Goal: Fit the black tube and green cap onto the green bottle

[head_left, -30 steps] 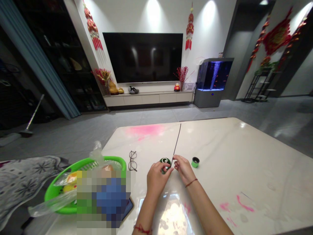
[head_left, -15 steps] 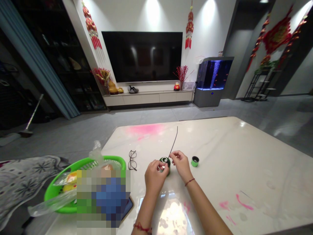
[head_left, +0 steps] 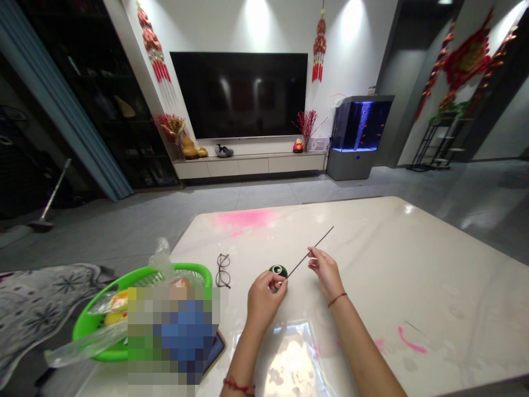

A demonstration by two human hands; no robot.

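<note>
My left hand (head_left: 264, 295) is closed, its thumb and fingertips pinched at the lower end of a thin dark stick (head_left: 298, 265). Farther up the stick, my right hand (head_left: 327, 271) grips it between thumb and forefinger, the other fingers curled. The stick slants up and to the right above the table. Just beyond my left fingertips stands a small dark-green round container (head_left: 278, 269) with a white ring on its top; its lower part is hidden by my hand. Whether my left fingers also touch it I cannot tell.
Folded eyeglasses (head_left: 223, 270) lie left of my hands on the pale table (head_left: 413, 264). A green basket (head_left: 80, 325) with plastic-wrapped items is at the left, partly blurred out. Pink stains (head_left: 413, 342) mark the tabletop. A fish tank (head_left: 359, 127) stands beyond.
My right hand has moved right with the stick, which now leans much more to the right. The small green ring-shaped piece at the right is now hidden behind my right hand.
</note>
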